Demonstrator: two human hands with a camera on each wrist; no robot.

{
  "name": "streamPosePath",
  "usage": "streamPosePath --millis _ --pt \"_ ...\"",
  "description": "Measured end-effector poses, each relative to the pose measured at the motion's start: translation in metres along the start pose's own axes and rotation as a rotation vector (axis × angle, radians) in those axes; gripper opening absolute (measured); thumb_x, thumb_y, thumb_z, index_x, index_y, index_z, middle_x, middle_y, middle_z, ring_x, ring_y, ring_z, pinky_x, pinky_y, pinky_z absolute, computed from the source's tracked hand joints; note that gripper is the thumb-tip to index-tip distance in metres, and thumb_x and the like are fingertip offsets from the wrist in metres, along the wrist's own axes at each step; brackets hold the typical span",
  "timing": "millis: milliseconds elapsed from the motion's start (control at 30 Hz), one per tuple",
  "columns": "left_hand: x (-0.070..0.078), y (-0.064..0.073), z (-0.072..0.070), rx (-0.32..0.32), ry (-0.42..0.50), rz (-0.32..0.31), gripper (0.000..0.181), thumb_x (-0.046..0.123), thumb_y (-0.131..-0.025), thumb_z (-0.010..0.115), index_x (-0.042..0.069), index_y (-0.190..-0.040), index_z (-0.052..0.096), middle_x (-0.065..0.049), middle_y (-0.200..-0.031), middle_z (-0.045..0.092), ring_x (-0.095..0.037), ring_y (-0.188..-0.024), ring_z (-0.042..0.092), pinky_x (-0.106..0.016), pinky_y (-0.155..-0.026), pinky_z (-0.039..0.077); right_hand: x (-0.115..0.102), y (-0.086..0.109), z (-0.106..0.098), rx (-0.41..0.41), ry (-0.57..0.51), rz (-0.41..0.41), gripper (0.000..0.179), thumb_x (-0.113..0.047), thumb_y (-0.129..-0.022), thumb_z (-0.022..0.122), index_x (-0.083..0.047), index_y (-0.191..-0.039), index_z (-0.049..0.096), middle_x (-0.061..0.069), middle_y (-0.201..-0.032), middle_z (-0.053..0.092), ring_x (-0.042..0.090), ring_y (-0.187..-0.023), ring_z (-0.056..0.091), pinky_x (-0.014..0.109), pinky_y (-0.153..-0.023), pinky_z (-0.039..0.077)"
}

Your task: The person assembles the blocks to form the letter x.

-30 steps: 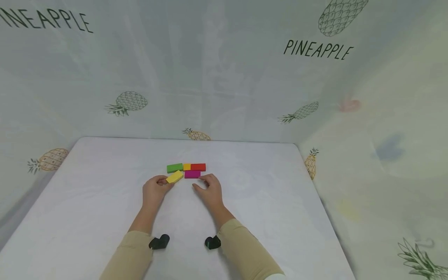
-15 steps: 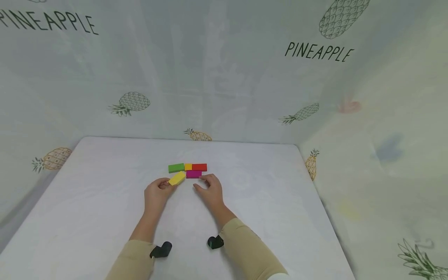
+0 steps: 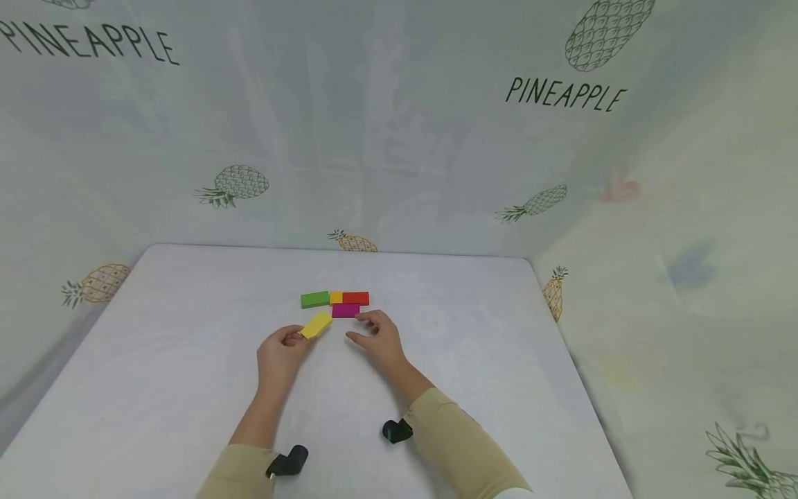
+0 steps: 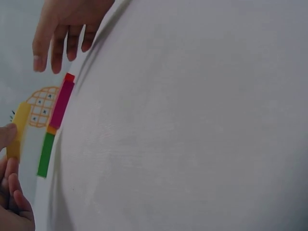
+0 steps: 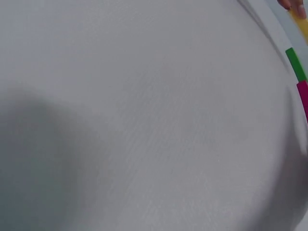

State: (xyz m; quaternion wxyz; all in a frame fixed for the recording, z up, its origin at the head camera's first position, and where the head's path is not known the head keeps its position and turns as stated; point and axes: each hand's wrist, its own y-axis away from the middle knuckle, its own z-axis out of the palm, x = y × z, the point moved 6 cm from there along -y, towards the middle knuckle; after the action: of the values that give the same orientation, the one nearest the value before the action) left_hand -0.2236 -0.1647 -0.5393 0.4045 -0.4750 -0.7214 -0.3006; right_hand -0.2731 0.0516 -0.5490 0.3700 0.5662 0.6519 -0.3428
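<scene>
The left hand [image 3: 278, 352] pinches a yellow block [image 3: 316, 325] between thumb and fingers, slantwise, near the left end of a purple block [image 3: 346, 311]. The right hand [image 3: 383, 338] has its thumb and fingers parted, a fingertip at the purple block's right end (touching or not, I cannot tell). Behind, a green block [image 3: 314, 300], an orange block [image 3: 336, 297] and a red block [image 3: 356, 298] form a row toward the table's [image 3: 474, 360] far edge, about midway between its far corners.
</scene>
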Motion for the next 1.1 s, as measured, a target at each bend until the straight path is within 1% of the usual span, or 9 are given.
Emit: streamPosePath --millis 167,300,367,500,600,767,933,1100 --pt "-0.004 0.007 0.000 -0.006 0.012 -0.025 0.039 0.026 -0.082 0.079 0.004 -0.112 0.070 -0.007 -0.095 0.066 -0.020 -0.086 0.053 -0.030 -0.072 0.045 -0.004 0.003 0.002 -0.048 -0.064 -0.002 0.039 -0.030 -0.081 0.081 -0.018 -0.116 0.070 -0.007 -0.105 0.064 0.011 -0.091 0.053 0.025 -0.078 0.048" --pt "-0.008 0.012 0.001 -0.008 0.005 -0.053 0.039 0.027 -0.083 0.079 0.005 -0.113 0.069 -0.007 -0.095 0.066 -0.021 -0.087 0.053 -0.027 -0.071 0.046 -0.008 0.005 0.006 -0.100 -0.140 -0.007 0.039 -0.027 -0.080 0.082 -0.014 -0.115 0.070 -0.008 -0.099 0.066 0.011 -0.085 0.055 0.025 -0.074 0.049" --pt "-0.010 0.015 0.001 -0.004 0.004 -0.060 0.039 0.027 -0.082 0.079 0.005 -0.112 0.070 -0.007 -0.094 0.066 -0.020 -0.086 0.053 -0.025 -0.069 0.045 -0.010 0.007 0.008 -0.122 -0.158 -0.012 0.038 -0.025 -0.080 0.082 -0.013 -0.114 0.071 -0.007 -0.097 0.066 0.012 -0.084 0.055 0.025 -0.074 0.049" --pt "-0.012 0.021 0.000 0.001 0.008 -0.055 0.039 0.027 -0.082 0.080 0.004 -0.112 0.070 -0.007 -0.094 0.066 -0.020 -0.085 0.055 -0.024 -0.067 0.045 -0.013 0.010 0.013 -0.148 -0.139 -0.013 0.036 -0.026 -0.080 0.082 -0.015 -0.113 0.071 -0.007 -0.098 0.067 0.011 -0.084 0.054 0.024 -0.074 0.049" --pt "-0.014 0.025 0.002 -0.010 0.010 -0.068 0.041 0.028 -0.082 0.080 0.004 -0.113 0.069 -0.007 -0.095 0.066 -0.021 -0.086 0.055 -0.026 -0.069 0.046 -0.015 0.012 0.016 -0.158 -0.125 -0.015 0.035 -0.027 -0.081 0.081 -0.017 -0.113 0.071 -0.007 -0.099 0.066 0.011 -0.084 0.054 0.024 -0.075 0.049" --pt "-0.016 0.032 0.002 -0.021 0.006 -0.081 0.043 0.029 -0.083 0.079 0.003 -0.115 0.068 -0.008 -0.098 0.065 -0.022 -0.088 0.054 -0.027 -0.071 0.047 -0.017 0.015 0.020 -0.156 -0.129 -0.035 0.034 -0.025 -0.081 0.081 -0.016 -0.112 0.072 -0.007 -0.099 0.066 0.010 -0.084 0.054 0.024 -0.076 0.049" --pt "-0.018 0.038 0.000 -0.015 0.005 -0.076 0.042 0.028 -0.083 0.079 0.003 -0.114 0.068 -0.008 -0.097 0.066 -0.021 -0.087 0.054 -0.024 -0.069 0.046 -0.018 0.016 0.024 -0.154 -0.147 -0.061 0.034 -0.022 -0.079 0.082 -0.012 -0.111 0.073 -0.003 -0.097 0.067 0.008 -0.080 0.053 0.023 -0.074 0.046" --pt "-0.021 0.044 -0.002 0.004 0.004 -0.069 0.038 0.025 -0.082 0.080 0.004 -0.112 0.069 -0.007 -0.095 0.066 -0.020 -0.086 0.054 -0.021 -0.066 0.045 -0.019 0.021 0.029 -0.173 -0.123 -0.051 0.033 -0.024 -0.080 0.082 -0.015 -0.110 0.073 -0.004 -0.095 0.065 0.008 -0.079 0.051 0.024 -0.071 0.046"
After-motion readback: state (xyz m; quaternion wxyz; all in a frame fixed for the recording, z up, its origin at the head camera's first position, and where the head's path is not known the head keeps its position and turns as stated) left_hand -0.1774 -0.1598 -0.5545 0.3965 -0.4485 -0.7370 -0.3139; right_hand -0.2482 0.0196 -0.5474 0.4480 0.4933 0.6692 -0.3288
